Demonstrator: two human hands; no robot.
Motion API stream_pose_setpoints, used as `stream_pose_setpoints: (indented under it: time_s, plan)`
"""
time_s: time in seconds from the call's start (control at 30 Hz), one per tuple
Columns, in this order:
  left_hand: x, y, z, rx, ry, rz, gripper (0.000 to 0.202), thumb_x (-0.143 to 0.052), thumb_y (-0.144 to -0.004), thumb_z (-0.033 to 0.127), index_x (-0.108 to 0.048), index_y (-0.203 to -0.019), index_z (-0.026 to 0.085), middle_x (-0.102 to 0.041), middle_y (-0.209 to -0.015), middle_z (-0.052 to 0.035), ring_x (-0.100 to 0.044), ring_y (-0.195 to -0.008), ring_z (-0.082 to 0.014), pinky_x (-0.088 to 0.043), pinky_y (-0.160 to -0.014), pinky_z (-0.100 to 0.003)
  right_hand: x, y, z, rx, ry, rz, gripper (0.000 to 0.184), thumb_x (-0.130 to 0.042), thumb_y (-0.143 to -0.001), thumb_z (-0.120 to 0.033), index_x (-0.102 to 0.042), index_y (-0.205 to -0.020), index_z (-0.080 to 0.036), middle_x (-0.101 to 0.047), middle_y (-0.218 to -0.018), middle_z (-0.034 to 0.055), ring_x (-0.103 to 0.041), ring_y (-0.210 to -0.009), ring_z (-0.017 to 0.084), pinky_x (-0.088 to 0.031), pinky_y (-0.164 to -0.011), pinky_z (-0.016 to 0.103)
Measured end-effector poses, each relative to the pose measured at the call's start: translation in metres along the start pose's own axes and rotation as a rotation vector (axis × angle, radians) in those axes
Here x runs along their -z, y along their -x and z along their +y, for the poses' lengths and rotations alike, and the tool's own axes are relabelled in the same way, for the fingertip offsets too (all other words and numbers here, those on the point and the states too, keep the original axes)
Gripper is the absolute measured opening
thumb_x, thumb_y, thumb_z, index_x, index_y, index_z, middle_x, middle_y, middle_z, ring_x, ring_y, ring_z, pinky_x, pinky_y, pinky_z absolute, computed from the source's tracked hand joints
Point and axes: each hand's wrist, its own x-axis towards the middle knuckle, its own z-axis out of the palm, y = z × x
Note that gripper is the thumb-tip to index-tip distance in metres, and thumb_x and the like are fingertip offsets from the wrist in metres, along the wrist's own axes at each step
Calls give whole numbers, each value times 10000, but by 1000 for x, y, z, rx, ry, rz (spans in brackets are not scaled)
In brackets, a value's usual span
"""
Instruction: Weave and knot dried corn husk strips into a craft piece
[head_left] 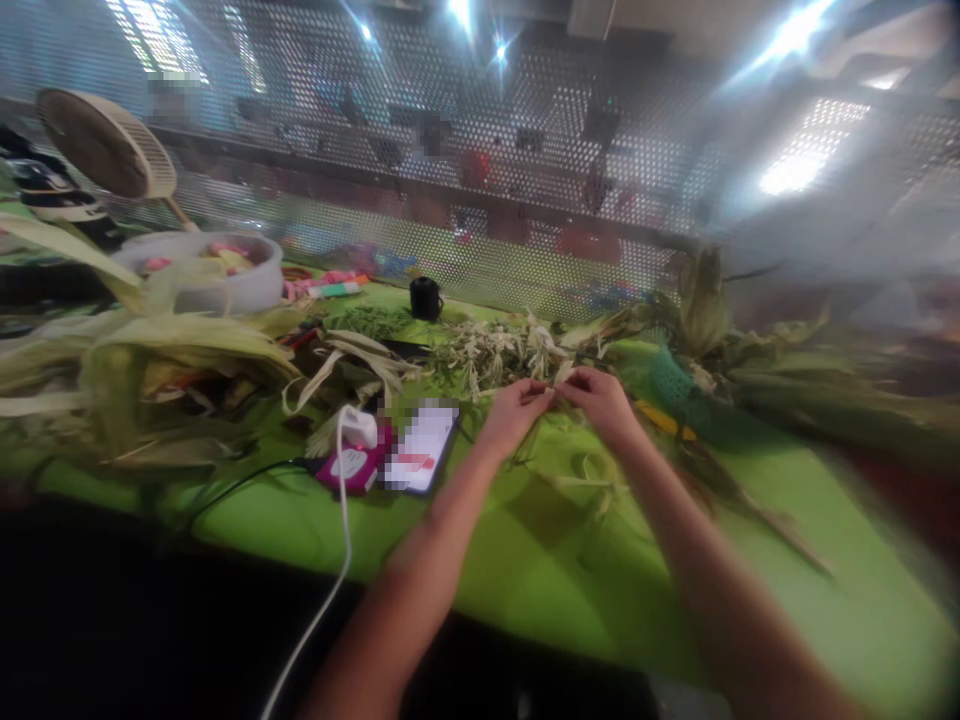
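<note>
My left hand (517,412) and my right hand (598,398) meet above the green table, fingertips pinched together. Between them is a small pale husk strip (561,372), mostly hidden by the fingers; thin strands hang below my left hand. Just behind both hands lies a bunch of pale, flower-like husk pieces (499,345) on thin green stems. Loose light-green strips (592,483) are on the table under my right forearm. To the left of my left forearm rests a phone (442,435) with a lit screen.
A magenta extension socket (379,460) with a white plug and cable sits left of the phone. Corn husks (150,355) heap at the left, before a white tub (259,275) and a fan (105,145). A black cup-like object (425,298) and green mesh basket (671,380) stand farther back.
</note>
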Motion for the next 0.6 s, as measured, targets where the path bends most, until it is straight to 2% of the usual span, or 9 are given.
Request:
stream_pose_setpoints:
  time_s: [0.13, 0.23, 0.33, 0.43, 0.5, 0.6]
  plan:
    - [-4, 3, 0, -16, 23, -32, 283, -695, -763, 402, -629, -862, 145, -674, -733, -18, -639, -636, -145, -479, -675, -265, -4, 4, 2, 10, -30, 27, 249, -704, -695, -392, -609, -635, -170, -539, -574, -32, -452, -556, 109, -353, -547, 244]
    - [-4, 3, 0, -64, -46, -1, 232, -678, -775, 374, -630, -813, 151, -629, -648, 9, -598, -584, -120, -453, -619, -237, 2, 5, 1, 9, -51, -22, 237, -716, -701, -393, -650, -686, -166, -609, -628, -13, -520, -591, 125, -407, -584, 254]
    - [0, 1, 0, -76, -32, 80, 179, -685, -751, 328, -637, -788, 160, -606, -586, 27, -573, -546, -107, -443, -589, -220, 25, 8, -2, 25, 15, -43, 267, -736, -702, -364, -714, -886, -172, -698, -781, 17, -606, -702, 157, -478, -688, 285]
    - [7, -2, 5, -68, 106, 195, 182, -716, -698, 308, -633, -770, 164, -608, -569, 32, -567, -515, -102, -443, -544, -212, 55, 25, 1, 45, 177, -19, 309, -690, -769, -361, -716, -1026, -193, -724, -891, 36, -641, -784, 181, -502, -756, 318]
    - [12, -3, 13, -69, 169, 226, 190, -734, -663, 295, -627, -750, 163, -605, -553, 31, -566, -493, -103, -437, -507, -207, 69, 46, 8, 25, 292, -144, 268, -637, -826, -355, -725, -1035, -212, -733, -957, 45, -659, -849, 201, -509, -799, 342]
    - [21, -1, 29, -111, 255, 290, 167, -724, -638, 257, -614, -721, 163, -604, -554, 36, -540, -448, -86, -424, -469, -196, 76, 85, 22, 69, 495, -367, 260, -598, -872, -342, -727, -1073, -240, -719, -1077, 64, -646, -995, 238, -488, -886, 386]
